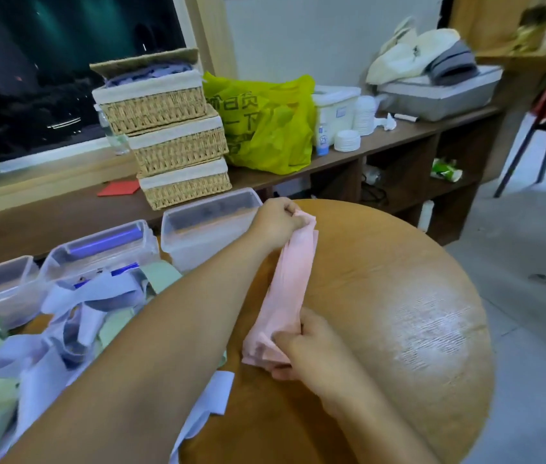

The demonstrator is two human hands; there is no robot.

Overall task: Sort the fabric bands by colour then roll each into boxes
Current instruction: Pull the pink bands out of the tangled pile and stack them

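Band (290, 279) between left grip (278, 222), right grip (305, 346)

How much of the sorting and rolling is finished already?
Not much looks done: only a purple roll sits in the middle clear box. In hand: the left hand and right hand each have a grip on one end of a pink band, stretched between them. Left to do: the lavender and green bands lie mixed in a pile, unsorted and unrolled.
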